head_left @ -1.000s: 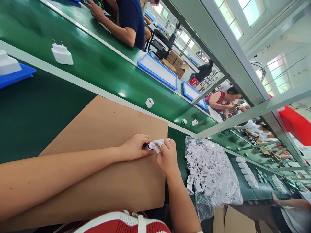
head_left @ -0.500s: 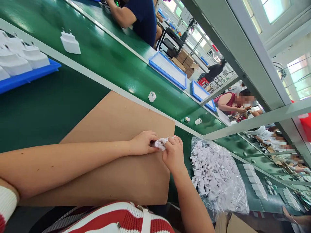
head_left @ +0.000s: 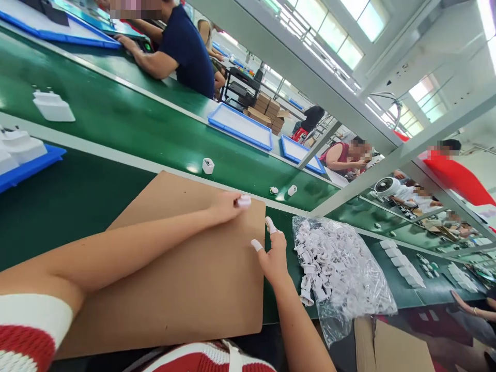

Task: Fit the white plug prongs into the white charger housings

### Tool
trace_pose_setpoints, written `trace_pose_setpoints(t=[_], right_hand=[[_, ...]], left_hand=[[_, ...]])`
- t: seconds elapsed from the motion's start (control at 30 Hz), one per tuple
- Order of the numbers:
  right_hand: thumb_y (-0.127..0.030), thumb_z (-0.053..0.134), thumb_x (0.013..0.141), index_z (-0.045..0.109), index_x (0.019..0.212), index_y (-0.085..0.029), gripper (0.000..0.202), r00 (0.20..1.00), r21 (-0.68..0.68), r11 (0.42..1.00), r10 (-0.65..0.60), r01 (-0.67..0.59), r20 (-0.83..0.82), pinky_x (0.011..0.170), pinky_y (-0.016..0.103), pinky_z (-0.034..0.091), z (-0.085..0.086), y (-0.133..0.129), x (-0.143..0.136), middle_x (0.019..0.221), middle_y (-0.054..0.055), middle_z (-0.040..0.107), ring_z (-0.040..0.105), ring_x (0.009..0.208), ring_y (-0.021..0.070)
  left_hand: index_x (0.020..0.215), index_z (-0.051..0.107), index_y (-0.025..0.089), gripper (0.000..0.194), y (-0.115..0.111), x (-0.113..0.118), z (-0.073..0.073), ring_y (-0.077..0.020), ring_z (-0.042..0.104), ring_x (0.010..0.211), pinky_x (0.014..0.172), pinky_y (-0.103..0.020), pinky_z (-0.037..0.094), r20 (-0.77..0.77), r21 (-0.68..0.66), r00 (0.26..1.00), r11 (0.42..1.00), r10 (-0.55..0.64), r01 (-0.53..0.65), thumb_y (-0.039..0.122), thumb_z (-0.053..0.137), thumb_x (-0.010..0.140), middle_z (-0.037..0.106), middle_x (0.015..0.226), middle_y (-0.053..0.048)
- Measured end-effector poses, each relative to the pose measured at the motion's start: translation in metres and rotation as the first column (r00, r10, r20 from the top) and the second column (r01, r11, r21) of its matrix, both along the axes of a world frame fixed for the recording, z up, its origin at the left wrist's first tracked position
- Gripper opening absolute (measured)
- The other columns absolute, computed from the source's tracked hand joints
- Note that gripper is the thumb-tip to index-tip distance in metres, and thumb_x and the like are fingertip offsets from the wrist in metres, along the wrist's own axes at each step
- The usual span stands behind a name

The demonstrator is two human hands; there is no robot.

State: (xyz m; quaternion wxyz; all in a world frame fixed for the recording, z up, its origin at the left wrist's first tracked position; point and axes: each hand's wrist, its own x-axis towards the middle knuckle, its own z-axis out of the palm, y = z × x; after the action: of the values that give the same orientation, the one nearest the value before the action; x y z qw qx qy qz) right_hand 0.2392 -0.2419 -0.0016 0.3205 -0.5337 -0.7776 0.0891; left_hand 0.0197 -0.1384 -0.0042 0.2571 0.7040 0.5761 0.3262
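My left hand (head_left: 226, 207) is closed over the upper right part of the brown cardboard sheet (head_left: 201, 279). At its fingertips is a small white plastic piece (head_left: 244, 201), partly hidden by the fingers. My right hand (head_left: 274, 254) is open at the sheet's right edge, thumb and index finger spread, both tipped with white covers. Nothing shows between its fingers. Right of it lies a clear plastic bag (head_left: 343, 268) heaped with white plastic parts, some spilling from its near left side.
A green belt (head_left: 155, 139) crosses beyond the sheet, carrying a white plug adapter (head_left: 53, 106) and a white housing (head_left: 208, 166). A blue tray (head_left: 34, 168) of adapters sits at left. A slanting metal post (head_left: 337, 191) rises at right. Co-workers sit across the belt.
My hands have come apart: the left has moved up with the white piece, and the right has opened off to the right. The view has shifted.
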Motion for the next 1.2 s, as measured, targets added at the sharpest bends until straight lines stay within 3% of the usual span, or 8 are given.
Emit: trace_pose_setpoints(t=[0.23,0.33,0.5,0.77,0.87,0.97,1.07,1.2], right_hand=[[-0.027,0.062,0.085,0.058,0.137,-0.021,0.052,0.996,-0.117,0.99,-0.073,0.079,0.053,0.104,0.053,0.045,-0.001,0.028,0.019,0.132,0.011,0.065,0.055,0.122,0.0315],[-0.03,0.063,0.085,0.06,0.135,-0.019,0.051,0.992,-0.146,0.983,-0.101,0.111,0.075,0.104,0.05,0.046,0.002,0.069,0.013,0.13,0.013,0.065,0.056,0.123,0.0311],[-0.028,0.059,0.086,0.056,0.137,-0.012,0.053,0.98,-0.209,0.959,-0.176,0.193,0.097,0.109,0.049,0.04,0.003,0.153,-0.02,0.134,0.019,0.059,0.051,0.129,0.0339],[-0.029,0.069,0.08,0.059,0.129,-0.011,0.054,0.931,-0.326,0.872,-0.349,0.364,0.107,0.101,0.051,0.042,-0.003,0.222,-0.069,0.131,0.025,0.057,0.05,0.127,0.04],[-0.022,0.064,0.082,0.062,0.125,-0.013,0.044,0.936,-0.319,0.882,-0.348,0.347,0.057,0.099,0.045,0.045,-0.006,0.229,-0.074,0.128,0.02,0.059,0.056,0.12,0.0344],[-0.022,0.06,0.085,0.061,0.126,-0.016,0.042,0.957,-0.291,0.917,-0.288,0.273,-0.009,0.098,0.041,0.047,-0.008,0.223,-0.072,0.129,0.015,0.06,0.06,0.115,0.0283],[-0.023,0.061,0.085,0.057,0.131,-0.017,0.046,0.982,-0.245,0.956,-0.179,0.16,-0.055,0.099,0.037,0.048,-0.004,0.199,-0.057,0.129,0.012,0.06,0.06,0.113,0.0234],[-0.019,0.066,0.079,0.06,0.128,-0.022,0.049,0.997,-0.176,0.984,-0.049,0.04,-0.052,0.091,0.035,0.052,0.013,0.139,0.003,0.119,0.006,0.062,0.061,0.104,0.0198]], left_hand=[[0.107,0.068,0.01,0.033,0.102,-0.018,0.014,-0.0375,0.062,0.113,0.101,-0.048,0.036,-0.17,0.085,0.953,0.968,0.25,-0.238,0.026,0.06,0.08,0.072,0.105,-0.02],[0.121,0.063,0.009,0.052,0.103,-0.027,0.008,-0.0407,0.052,0.129,0.111,-0.052,0.029,-0.189,0.127,0.931,0.948,0.311,-0.291,0.028,0.064,0.072,0.068,0.121,-0.024],[0.151,0.031,0.009,0.088,0.088,-0.071,-0.007,-0.0367,0.01,0.154,0.124,-0.052,0.01,-0.07,0.275,0.793,0.776,0.605,-0.567,0.028,0.064,0.072,0.018,0.167,-0.02],[0.124,0.053,0.013,0.05,0.099,-0.149,-0.004,-0.0383,0.055,0.124,0.104,-0.049,0.044,-0.007,0.032,0.805,0.804,0.594,-0.593,0.032,0.063,0.079,0.062,0.127,-0.021],[0.126,0.049,0.017,0.05,0.088,-0.131,0.007,-0.0339,0.055,0.123,0.1,-0.045,0.047,0.06,0.131,0.802,0.792,0.594,-0.596,0.04,0.061,0.083,0.056,0.133,-0.019],[0.129,0.046,0.021,0.053,0.073,-0.09,0.017,-0.0248,0.063,0.102,0.087,-0.037,0.052,0.222,0.173,0.889,0.881,0.401,-0.441,0.04,0.061,0.081,0.057,0.128,-0.013],[0.125,0.048,0.023,0.051,0.069,-0.04,0.024,-0.0157,0.06,0.073,0.07,-0.03,0.051,0.365,0.001,0.91,0.978,0.194,-0.209,0.032,0.059,0.076,0.064,0.108,-0.004],[0.106,0.052,0.022,0.041,0.085,0.022,0.03,-0.0154,0.056,0.063,0.06,-0.029,0.046,0.369,-0.155,0.903,0.973,0.22,-0.173,0.036,0.065,0.07,0.062,0.081,0.001]])
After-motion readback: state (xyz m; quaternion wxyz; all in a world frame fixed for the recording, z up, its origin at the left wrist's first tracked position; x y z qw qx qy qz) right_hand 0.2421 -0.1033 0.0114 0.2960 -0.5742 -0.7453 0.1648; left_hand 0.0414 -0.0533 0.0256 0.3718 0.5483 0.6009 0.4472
